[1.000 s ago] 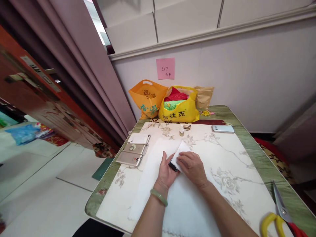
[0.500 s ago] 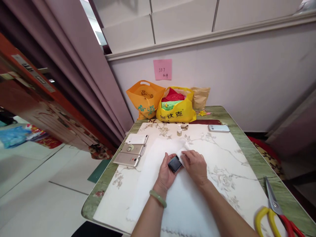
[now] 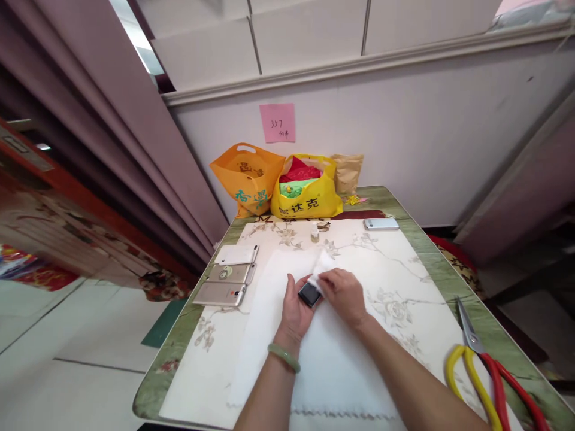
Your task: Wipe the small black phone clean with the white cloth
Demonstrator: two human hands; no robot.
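Note:
In the head view my left hand (image 3: 295, 311), with a green bangle at its wrist, cradles a small black device (image 3: 309, 294) whose dark screen faces up. My right hand (image 3: 345, 293) pinches a white wiping cloth (image 3: 322, 263) against the device's right edge. Its fingertips partly cover that side. Beneath both hands a large white cloth (image 3: 263, 335) with a zigzag edge lies on the floral table cover (image 3: 193, 377). A small clear bottle (image 3: 315, 234) with a white cap stands beyond the hands.
Three phones (image 3: 224, 273) lie at the left, and a silver phone (image 3: 381, 224) at the far right. Large scissors (image 3: 472, 341) with red and yellow handles rest at the right edge. An orange bag (image 3: 247, 176), a yellow bag (image 3: 309, 200) and a brown pouch (image 3: 348, 173) stand along the wall.
The whole view has shifted, so things on the table appear further left. Both hands keep their hold, and the wiping cloth and device have changed angle slightly.

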